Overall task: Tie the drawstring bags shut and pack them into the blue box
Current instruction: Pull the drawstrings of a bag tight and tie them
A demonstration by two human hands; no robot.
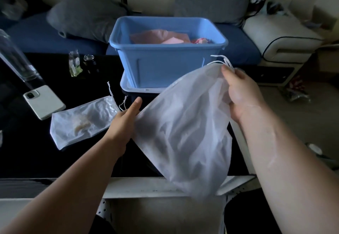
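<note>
Right hand [240, 94] grips the gathered mouth of the large white drawstring bag [183, 132], with the cords [220, 60] sticking out above the fingers. Left hand [126, 118] pinches the bag's lower left edge, thumb straight, fingers hidden behind the fabric. Bag hangs just in front of the blue box [165, 68], which holds pink items [157, 36]. Smaller bag [82, 121] lies flat on the dark table [27, 151], near a white phone [44, 101].

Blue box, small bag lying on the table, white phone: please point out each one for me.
blue box [156, 68], head view, on its front wall.
small bag [82, 121], head view, on its middle.
white phone [45, 102], head view, on its back cover.
</note>
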